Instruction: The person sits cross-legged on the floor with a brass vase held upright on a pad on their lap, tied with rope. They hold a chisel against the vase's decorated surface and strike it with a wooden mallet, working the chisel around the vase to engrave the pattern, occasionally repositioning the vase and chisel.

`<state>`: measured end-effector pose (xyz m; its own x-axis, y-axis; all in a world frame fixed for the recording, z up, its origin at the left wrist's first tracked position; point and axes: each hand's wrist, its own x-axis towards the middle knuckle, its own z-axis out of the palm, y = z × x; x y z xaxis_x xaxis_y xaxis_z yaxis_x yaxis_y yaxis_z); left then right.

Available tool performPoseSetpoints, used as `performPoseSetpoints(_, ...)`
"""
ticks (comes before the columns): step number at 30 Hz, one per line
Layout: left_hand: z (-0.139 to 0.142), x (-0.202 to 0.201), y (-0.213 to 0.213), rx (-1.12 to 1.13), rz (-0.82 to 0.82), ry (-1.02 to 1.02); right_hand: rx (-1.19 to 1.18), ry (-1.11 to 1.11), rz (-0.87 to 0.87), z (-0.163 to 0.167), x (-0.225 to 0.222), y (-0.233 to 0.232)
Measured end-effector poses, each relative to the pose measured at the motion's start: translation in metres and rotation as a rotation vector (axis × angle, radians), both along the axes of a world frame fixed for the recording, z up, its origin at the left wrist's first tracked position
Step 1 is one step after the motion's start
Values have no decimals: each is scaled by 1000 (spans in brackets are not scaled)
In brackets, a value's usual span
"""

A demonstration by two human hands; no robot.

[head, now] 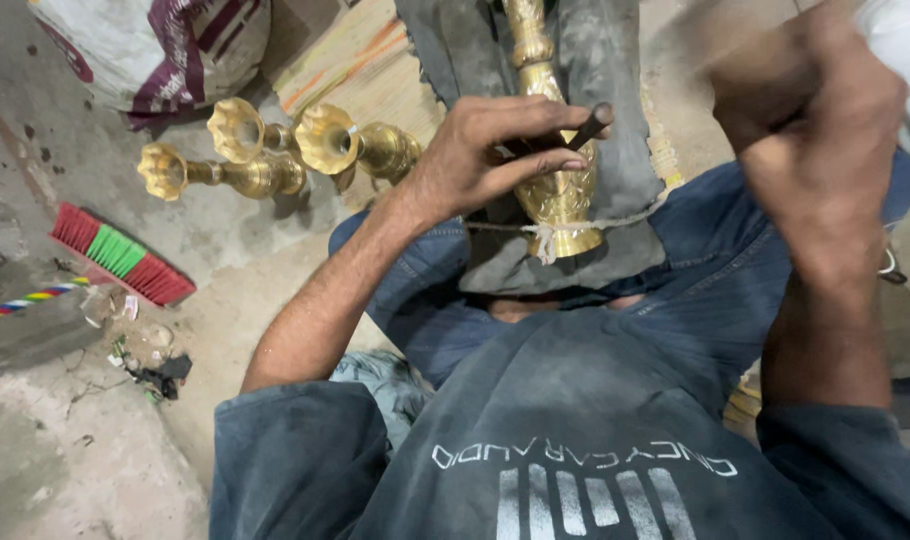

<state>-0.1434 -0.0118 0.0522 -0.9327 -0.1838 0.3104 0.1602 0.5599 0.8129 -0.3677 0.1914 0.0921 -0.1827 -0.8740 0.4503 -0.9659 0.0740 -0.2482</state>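
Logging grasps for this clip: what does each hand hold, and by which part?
Left hand pinches a dark rod along its shaft, tip against the brass piece. Right hand is fisted; contents cannot be told.

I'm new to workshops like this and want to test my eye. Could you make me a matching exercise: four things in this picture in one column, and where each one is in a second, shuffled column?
Things:
1. brass piece
2. dark rod
3. broom
4. three brass fittings

Places:
A. lying on the concrete floor at far left, bristles red and green
B. pinched in the left hand
C. lying together on the floor beyond the left forearm
D. wrapped in grey cloth and tied with string on the lap

Pairs: 1-D, 2-B, 3-A, 4-C
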Motion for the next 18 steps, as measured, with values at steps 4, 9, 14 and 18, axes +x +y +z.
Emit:
performPoseSetpoints(4, -2, 0, -1, -95, 13, 70, 19, 146, 54, 3, 0, -2)
performPoseSetpoints(9, -2, -6, -2, 3, -41, 69, 18, -256, 29, -17, -6, 1)
performPoseSetpoints(14, 0, -8, -2, 9, -62, 52, -41, -37, 62, -27, -11, 5)
performPoseSetpoints(18, -1, -6, -3, 4, -59, 43, -14, -132, 13, -17, -5, 2)
